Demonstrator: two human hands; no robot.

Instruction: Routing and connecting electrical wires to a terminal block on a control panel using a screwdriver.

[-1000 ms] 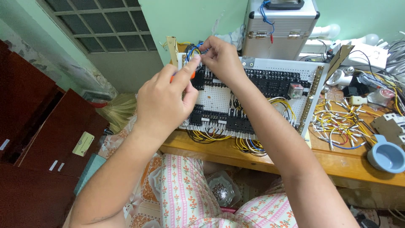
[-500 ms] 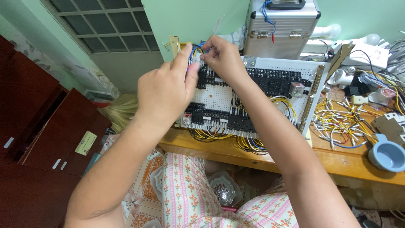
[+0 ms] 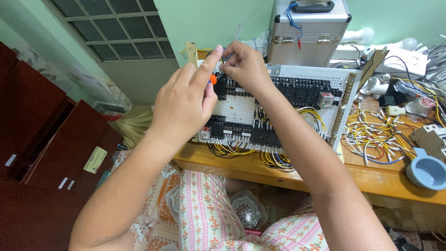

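Here, white perforated wiring board [image 3: 241,109] with black terminal blocks leans at counter's back | left hand [image 3: 183,107] closed around orange-tipped tool [image 3: 213,79] at board's top-left | right hand [image 3: 244,65] pinching blue wire [image 3: 224,49] there | wooden counter [image 3: 371,174]: loose yellow wires [image 3: 371,135], blue bowl [image 3: 426,171] | aluminium case [image 3: 309,30] behind, green wall [image 3: 204,21], louvred window [image 3: 116,28].

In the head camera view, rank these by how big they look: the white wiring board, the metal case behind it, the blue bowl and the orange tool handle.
1. white wiring board
2. metal case
3. blue bowl
4. orange tool handle, mostly hidden by the left hand, so only as it shows.
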